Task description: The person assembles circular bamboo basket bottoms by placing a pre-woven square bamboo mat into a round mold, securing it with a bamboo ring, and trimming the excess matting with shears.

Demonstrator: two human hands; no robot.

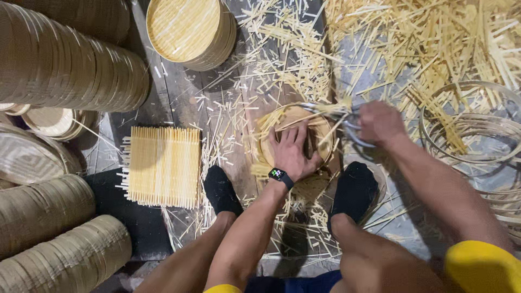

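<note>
My left hand (293,150), with a dark watch on its wrist, presses flat on a round woven bamboo tray (324,132) set in a ring on the floor between my feet. My right hand (380,122) grips metal shears (334,112) whose blades reach along the tray's far rim, where slat ends stick out. Cut bamboo strips lie all around the tray.
A square mat of bamboo slats (162,166) lies to the left. Stacks of finished round trays (65,65) fill the left side, another stack (190,30) stands at the top. Bamboo hoops (477,135) and a heap of strips (434,43) lie right. My black-socked feet (222,191) flank the tray.
</note>
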